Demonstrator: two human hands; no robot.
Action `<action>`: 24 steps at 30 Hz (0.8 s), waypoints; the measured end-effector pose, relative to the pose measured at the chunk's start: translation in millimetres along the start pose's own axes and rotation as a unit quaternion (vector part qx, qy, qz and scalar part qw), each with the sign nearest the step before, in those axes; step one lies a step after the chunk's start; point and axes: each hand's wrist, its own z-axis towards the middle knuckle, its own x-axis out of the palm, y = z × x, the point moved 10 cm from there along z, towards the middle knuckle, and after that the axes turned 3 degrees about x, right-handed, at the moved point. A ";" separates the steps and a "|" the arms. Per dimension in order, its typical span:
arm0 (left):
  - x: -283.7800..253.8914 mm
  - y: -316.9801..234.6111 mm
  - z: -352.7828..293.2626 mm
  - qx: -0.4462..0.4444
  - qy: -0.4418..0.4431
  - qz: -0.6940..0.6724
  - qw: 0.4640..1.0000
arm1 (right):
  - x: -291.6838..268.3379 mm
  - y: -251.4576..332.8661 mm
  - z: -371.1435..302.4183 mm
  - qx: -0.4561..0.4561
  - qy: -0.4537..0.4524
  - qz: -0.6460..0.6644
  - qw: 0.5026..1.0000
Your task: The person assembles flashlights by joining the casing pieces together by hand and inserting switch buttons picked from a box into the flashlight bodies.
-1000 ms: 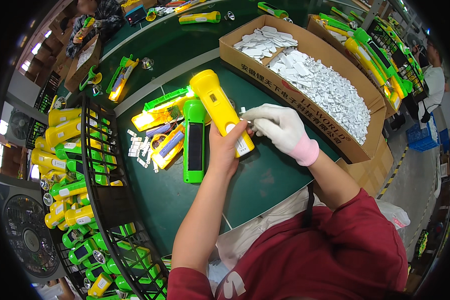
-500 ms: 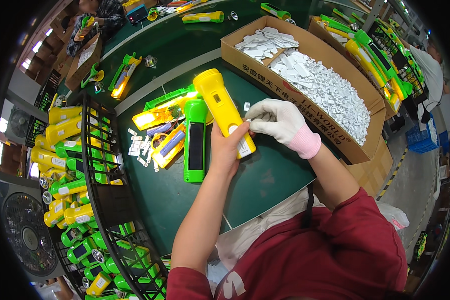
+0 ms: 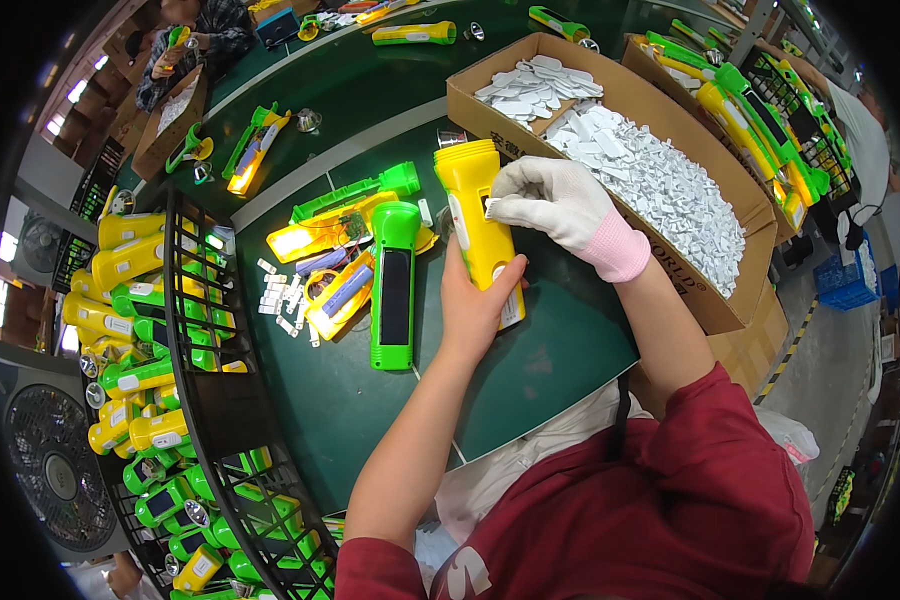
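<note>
My bare left hand point(image 3: 473, 308) is closed around the lower half of a yellow flashlight housing point(image 3: 470, 180), keeping it tilted above the table. My right hand point(image 3: 562, 208), in a white glove with a pink cuff, pinches a small white plastic piece point(image 3: 491, 207) against the slot in the housing's side. Part of that piece is hidden by the fingertips. Just left of the housing lies a green flashlight shell point(image 3: 395, 285) with a dark panel. Beside it are an opened yellow shell point(image 3: 342, 300) with a purple battery and several small white parts point(image 3: 282, 295).
A divided cardboard box point(image 3: 670, 285) of white plastic pieces stands at the right, close to my right hand. On the left, a black crate point(image 3: 205, 385) is piled with yellow and green flashlights. Across the table a person point(image 3: 220, 40) handles a flashlight.
The housing has moved slightly right and turned in my left hand, which grips it with the thumb across. My right hand has moved up, bringing the white piece to the slot.
</note>
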 end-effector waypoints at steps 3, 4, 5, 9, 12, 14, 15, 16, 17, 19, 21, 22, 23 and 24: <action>2.0 -2.3 -0.7 -0.005 0.004 0.020 1.000 | -4.2 7.6 -2.1 -0.004 -0.018 -0.060 0.998; 2.6 -3.1 -1.2 -0.006 0.005 0.020 1.000 | -5.9 12.6 -3.3 -0.010 -0.028 -0.095 0.995; 2.9 -5.1 -1.7 -0.001 0.004 0.032 0.999 | -7.1 16.0 -4.3 -0.016 -0.038 -0.130 0.991; 1.4 -0.6 -1.9 0.000 0.007 0.045 0.999 | -7.7 16.9 -6.2 -0.015 -0.063 -0.156 0.986; 1.6 -0.7 -2.3 -0.002 0.011 0.048 0.999 | -15.6 12.7 -5.7 0.005 -0.096 -0.192 0.977; 3.2 -2.2 -3.0 -0.001 0.017 0.043 0.999 | -11.6 -2.0 -1.2 0.016 -0.049 -0.066 0.996; 3.4 -3.2 -2.8 0.000 0.020 0.040 0.999 | -12.6 -3.1 -1.4 0.016 -0.048 -0.066 0.997; 3.1 -2.5 -2.5 0.000 0.019 0.040 0.999 | -11.6 -9.9 -1.9 0.043 -0.033 -0.034 0.998; 5.1 -1.4 -2.1 0.004 0.029 0.044 0.999 | -9.1 -16.4 -2.1 0.070 -0.018 -0.002 0.997; 6.4 -0.5 -2.6 0.006 0.037 0.048 0.998 | -4.0 -16.7 -2.7 0.054 -0.009 0.057 0.997; 7.7 -0.1 -2.7 0.002 0.045 0.055 0.997 | 0.2 -13.6 -2.9 0.038 -0.002 0.116 0.993; 7.5 0.6 -2.6 0.001 0.044 0.055 0.997 | 4.4 -10.1 -2.7 0.031 0.012 0.099 0.994; 7.2 0.2 -2.4 0.008 0.045 0.052 0.998 | 8.7 -7.6 -2.7 0.025 0.027 0.083 0.996; 6.5 -0.4 -1.9 0.015 0.045 0.050 0.998 | 11.0 -7.6 -2.6 0.025 0.028 0.084 0.996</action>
